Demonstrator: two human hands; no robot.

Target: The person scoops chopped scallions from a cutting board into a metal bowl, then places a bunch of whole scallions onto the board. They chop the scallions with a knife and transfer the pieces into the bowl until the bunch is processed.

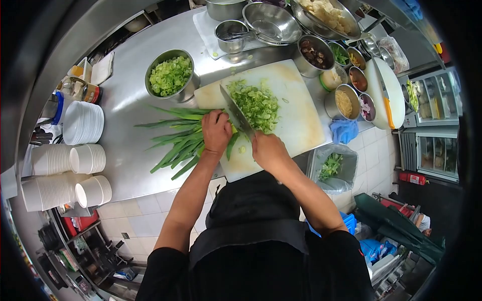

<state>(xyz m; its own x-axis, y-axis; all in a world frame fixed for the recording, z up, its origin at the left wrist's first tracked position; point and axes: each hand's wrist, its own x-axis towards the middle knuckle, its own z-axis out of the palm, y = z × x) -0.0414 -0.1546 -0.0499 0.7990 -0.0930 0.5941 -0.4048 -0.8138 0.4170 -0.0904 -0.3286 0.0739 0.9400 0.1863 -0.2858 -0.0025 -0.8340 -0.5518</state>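
Note:
My left hand (217, 131) is closed over a bunch of green onions (175, 143), pressing it on the left edge of the white cutting board (301, 108). Their long green tops fan out leftward over the steel counter. My right hand (271, 153) grips a kitchen knife (238, 113), its handle hidden in the fist. The blade points away from me, close beside the fingers of my left hand. Right of the blade lies a pile of sliced green onions (257, 106). A steel pot (192, 86) behind my left hand holds more sliced green onion.
Bowls, including a steel bowl (273, 24), crowd the counter's back right. A second knife (380, 78) lies on a round board (394, 98) at right. Below the counter's front edge hangs a lined bin (350, 175) with greens. Stacked white plates (84, 123) and bowls stand left.

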